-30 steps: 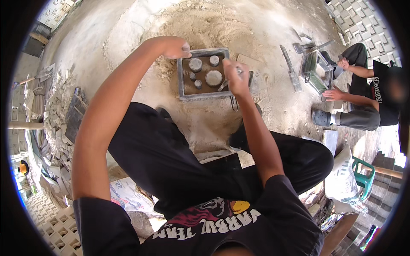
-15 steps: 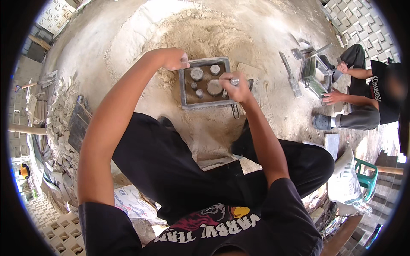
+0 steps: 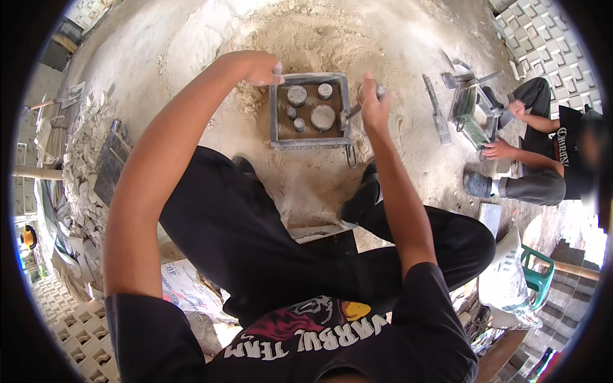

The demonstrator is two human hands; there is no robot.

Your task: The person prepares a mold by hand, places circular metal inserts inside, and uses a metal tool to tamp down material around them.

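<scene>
On the sandy ground ahead of me lies a grey rectangular frame point(image 3: 310, 143), holding packed brown sand. Several round grey discs stand in that sand; the largest disc point(image 3: 323, 117) is at the right and another disc point(image 3: 297, 96) at the upper left. My left hand point(image 3: 262, 67) is closed at the frame's far left corner; what its fingers grip is hidden. Just outside the frame's right side, my right hand point(image 3: 374, 107) is wrapped round a short metal tool point(image 3: 381, 92) with a rounded end. Part of this tool slants toward the frame's rim.
Loose sand point(image 3: 319, 41) is heaped beyond the frame. To the right, a co-worker point(image 3: 543, 147) sits by another metal frame point(image 3: 471, 115), with a long bar point(image 3: 437, 108) beside it. Rubble point(image 3: 86, 185) and a dark board point(image 3: 113, 159) lie left. A white sack point(image 3: 504, 277) stands by a green stool point(image 3: 536, 274).
My right hand has moved with the tool from above the largest disc to the frame's right side, uncovering that disc. My left hand stays at the far left corner.
</scene>
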